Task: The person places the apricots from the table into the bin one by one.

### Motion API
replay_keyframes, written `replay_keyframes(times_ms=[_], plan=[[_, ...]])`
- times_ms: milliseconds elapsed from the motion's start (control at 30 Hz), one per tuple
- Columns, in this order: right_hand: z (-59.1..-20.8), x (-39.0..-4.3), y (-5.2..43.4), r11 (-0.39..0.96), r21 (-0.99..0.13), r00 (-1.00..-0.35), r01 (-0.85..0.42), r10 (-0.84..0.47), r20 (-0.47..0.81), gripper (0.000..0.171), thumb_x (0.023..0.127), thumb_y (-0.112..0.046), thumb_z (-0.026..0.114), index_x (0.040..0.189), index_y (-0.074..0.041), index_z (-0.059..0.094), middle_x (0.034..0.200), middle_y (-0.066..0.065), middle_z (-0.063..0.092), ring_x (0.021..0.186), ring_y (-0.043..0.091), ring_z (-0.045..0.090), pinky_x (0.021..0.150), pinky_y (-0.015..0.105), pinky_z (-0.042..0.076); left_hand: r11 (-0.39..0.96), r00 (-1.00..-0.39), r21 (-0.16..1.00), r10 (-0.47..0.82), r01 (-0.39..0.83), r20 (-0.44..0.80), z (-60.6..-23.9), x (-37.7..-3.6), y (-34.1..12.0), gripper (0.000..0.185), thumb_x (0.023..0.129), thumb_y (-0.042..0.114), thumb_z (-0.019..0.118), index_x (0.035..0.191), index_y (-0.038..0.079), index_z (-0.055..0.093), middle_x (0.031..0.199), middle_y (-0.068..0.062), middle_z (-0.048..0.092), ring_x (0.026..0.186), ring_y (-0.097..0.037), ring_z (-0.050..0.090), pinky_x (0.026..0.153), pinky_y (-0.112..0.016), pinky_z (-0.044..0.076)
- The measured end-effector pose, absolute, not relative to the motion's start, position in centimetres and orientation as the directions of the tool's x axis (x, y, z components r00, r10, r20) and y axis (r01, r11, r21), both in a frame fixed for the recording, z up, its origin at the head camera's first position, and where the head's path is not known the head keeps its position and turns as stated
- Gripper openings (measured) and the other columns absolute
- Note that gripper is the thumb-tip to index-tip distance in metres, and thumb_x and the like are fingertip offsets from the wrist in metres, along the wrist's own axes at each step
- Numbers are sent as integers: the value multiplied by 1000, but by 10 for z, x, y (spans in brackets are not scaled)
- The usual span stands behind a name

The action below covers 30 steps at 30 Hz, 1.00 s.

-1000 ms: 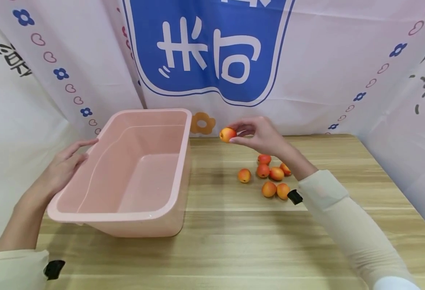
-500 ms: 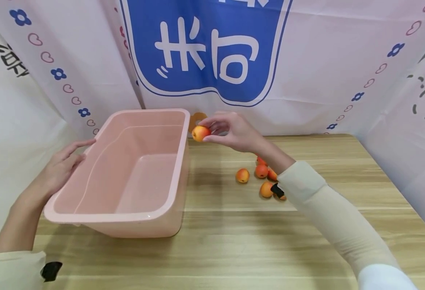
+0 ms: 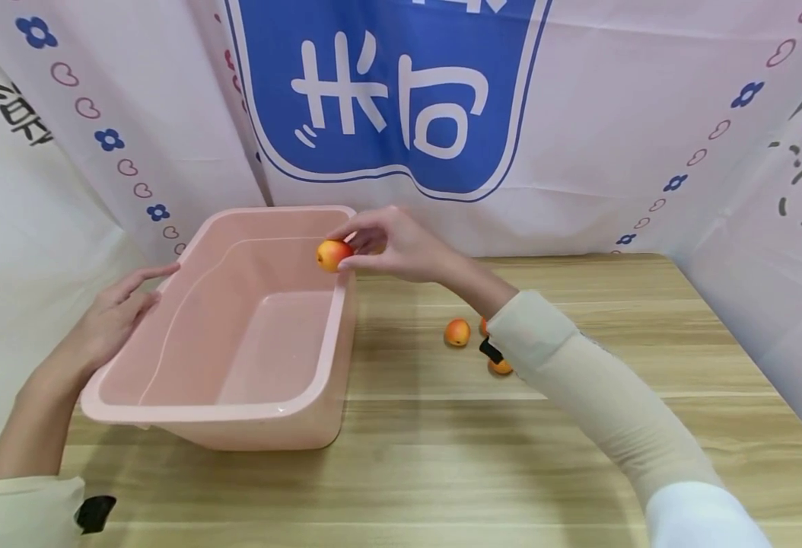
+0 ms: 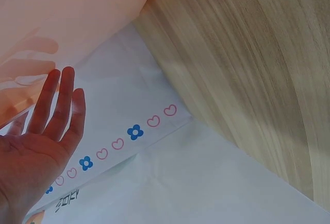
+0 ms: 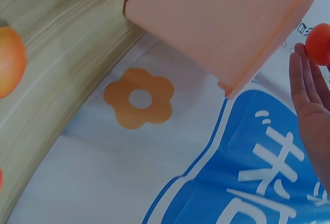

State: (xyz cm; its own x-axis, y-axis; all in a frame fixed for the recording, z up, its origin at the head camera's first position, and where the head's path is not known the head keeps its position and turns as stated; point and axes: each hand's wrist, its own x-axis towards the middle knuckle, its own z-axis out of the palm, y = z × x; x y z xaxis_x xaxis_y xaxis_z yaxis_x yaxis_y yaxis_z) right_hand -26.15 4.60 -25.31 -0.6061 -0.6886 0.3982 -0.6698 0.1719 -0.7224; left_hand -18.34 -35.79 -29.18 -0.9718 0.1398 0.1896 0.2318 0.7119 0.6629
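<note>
Two hands work at a pink tub (image 3: 257, 335) on the tabletop (image 3: 442, 457). Left hand (image 3: 116, 316) rests flat, fingers straight, on the tub's left wall. Right sleeve (image 3: 579, 388) hides most loose fruits (image 3: 457, 332). Farther back, right hand (image 3: 401, 245) pinches an apricot (image 3: 332, 254) over the tub's rim. Only the right wrist view shows the tub's underside.

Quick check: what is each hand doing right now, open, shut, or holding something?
Left hand: open, straight fingers against the tub side.
Right hand: pinches an apricot above the tub's rim.
</note>
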Motion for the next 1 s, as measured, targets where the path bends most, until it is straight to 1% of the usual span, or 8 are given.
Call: replay_keyframes(times_ms=[200,300,500,567,700,867,933,1000], plan=[[-248,-263,21,194,-697,-570,-690,-739,359,39,89,-7,82,124,4,72,116,12,73,98,16,72,87,24,57,719,-975,660,139,218,172,-291,-185,-359,48,112,16,34,159,20,44,152,-40,34,109,11,37,79,-6,30],[-246,-264,8,201,-670,-545,-715,-760,354,38,89,-9,83,123,3,73,115,11,74,97,14,72,86,23,57,720,-975,658,137,218,173,-291,-185,-359,48,112,16,33,159,20,44,153,-40,34,109,12,37,79,-5,31],[-248,-265,-18,200,-658,-498,-726,-813,302,37,91,-10,81,124,1,72,115,9,74,97,12,71,85,20,56,713,-971,660,144,237,193,-291,-184,-358,49,111,13,35,154,31,50,148,-41,37,99,12,43,76,-7,36],[-248,-264,-25,227,-651,-497,-724,-826,265,37,92,-12,80,126,0,72,116,9,73,99,12,71,86,20,56,715,-971,659,144,234,189,-291,-184,-358,49,111,13,35,154,33,49,149,-40,37,101,12,43,77,-7,35],[-245,-264,-42,295,-617,-497,-730,-848,182,37,93,-14,80,127,-3,71,120,7,72,104,14,70,89,19,54,722,-973,653,144,229,182,-293,-185,-360,48,112,16,34,158,26,46,153,-38,35,110,12,38,79,-6,31],[-245,-265,-62,331,-602,-487,-727,-866,113,35,93,-11,78,126,-7,70,121,6,70,107,16,67,88,15,52,730,-980,654,141,197,137,-293,-185,-361,48,113,20,32,160,18,40,155,-38,32,108,13,37,78,-7,34],[-245,-264,-69,337,-604,-486,-723,-869,97,34,93,-11,78,125,-8,70,119,4,69,107,14,66,87,14,52,731,-983,658,139,182,117,-293,-185,-361,48,113,20,31,161,16,39,156,-38,31,106,13,37,76,-7,36],[-246,-264,-75,337,-600,-481,-725,-872,90,32,93,-11,78,124,-8,71,117,3,69,106,13,65,86,12,51,735,-984,654,138,181,117,-293,-185,-361,48,113,19,31,161,18,39,156,-38,30,107,13,37,76,-7,36]])
